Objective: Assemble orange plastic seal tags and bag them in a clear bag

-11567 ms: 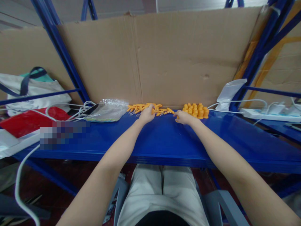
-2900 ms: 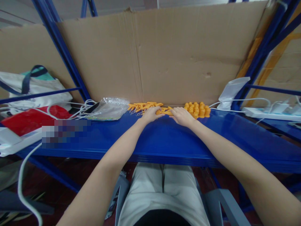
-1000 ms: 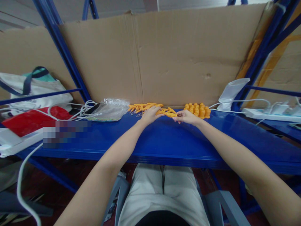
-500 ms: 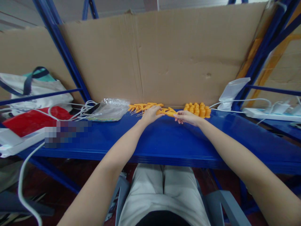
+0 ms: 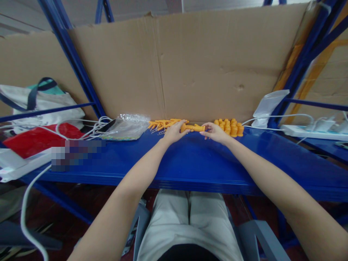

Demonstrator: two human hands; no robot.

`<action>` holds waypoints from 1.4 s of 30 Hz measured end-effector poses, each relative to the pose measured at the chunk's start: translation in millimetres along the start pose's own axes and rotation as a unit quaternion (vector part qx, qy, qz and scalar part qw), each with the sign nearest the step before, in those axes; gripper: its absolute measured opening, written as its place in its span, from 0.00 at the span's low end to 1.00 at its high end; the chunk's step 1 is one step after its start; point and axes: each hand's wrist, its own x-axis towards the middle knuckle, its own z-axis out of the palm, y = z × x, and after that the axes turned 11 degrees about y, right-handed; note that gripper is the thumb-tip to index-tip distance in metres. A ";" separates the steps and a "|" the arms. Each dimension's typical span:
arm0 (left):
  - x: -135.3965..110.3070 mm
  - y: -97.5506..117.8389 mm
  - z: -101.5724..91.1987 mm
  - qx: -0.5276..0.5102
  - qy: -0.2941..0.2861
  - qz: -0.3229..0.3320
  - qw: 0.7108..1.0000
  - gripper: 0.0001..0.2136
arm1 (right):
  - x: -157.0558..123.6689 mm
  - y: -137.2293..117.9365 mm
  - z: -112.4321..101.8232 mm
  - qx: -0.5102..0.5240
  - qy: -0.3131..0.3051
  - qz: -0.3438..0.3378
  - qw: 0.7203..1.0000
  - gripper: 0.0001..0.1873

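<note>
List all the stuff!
Blue metal table: 1, blue, centre
Blue posts: several, blue, sides
Brown cardboard: uncounted, brown, behind
Slim orange pieces: many, orange, centre
Squat orange pieces: many, orange, right of centre
Clear plastic bag: 1, clear, left
Red packet: 1, red, left
White cloth tote: 1, white, left
White cables: several, white, sides
White power strip: 1, white, right
Frosted pouch: 1, whitish, right
Grey chair: 1, grey, below
Beige trousers: 1, beige, below
Left hand, right hand: 2, bare, centre
</note>
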 end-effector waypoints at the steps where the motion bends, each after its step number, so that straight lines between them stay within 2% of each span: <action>1: -0.2 -1.4 1.0 -0.002 -0.001 -0.002 1.000 0.24 | 1.4 1.5 -0.4 -0.006 0.017 -0.012 1.000 0.15; 3: -0.6 -5.3 3.3 -0.002 -0.019 0.006 1.000 0.26 | 4.0 5.9 -1.4 -0.032 0.048 -0.029 0.998 0.16; 6: -1.3 -12.5 7.4 0.019 -0.077 0.029 0.996 0.22 | 6.2 11.1 -3.1 -0.107 0.096 -0.053 0.988 0.17; 9: -2.6 -17.1 11.7 0.045 -0.145 0.031 0.988 0.21 | 5.8 9.7 -4.8 -0.191 0.152 -0.084 0.966 0.16; 13: -3.8 -14.5 16.5 0.065 -0.194 0.037 0.978 0.21 | 2.6 2.9 -5.1 -0.272 0.187 -0.096 0.939 0.17; 19: -4.1 -7.8 23.8 0.073 -0.206 0.092 0.971 0.17 | -4.7 0.3 1.1 -0.384 0.145 -0.065 0.910 0.21; 25: -5.9 -5.9 30.3 0.097 -0.220 0.076 0.968 0.20 | -9.1 -6.7 4.8 -0.431 0.108 -0.064 0.894 0.25; 29: -6.2 -5.1 30.7 0.089 -0.211 0.077 0.970 0.20 | -9.3 -6.3 3.8 -0.433 0.088 -0.073 0.894 0.28; 34: -5.6 -9.3 35.1 0.080 -0.210 0.064 0.972 0.19 | -9.4 -2.3 3.5 -0.415 0.069 -0.083 0.903 0.25; 42: -4.9 -3.6 34.1 0.112 -0.182 0.032 0.976 0.18 | -9.9 -3.9 4.2 -0.402 0.075 -0.081 0.909 0.23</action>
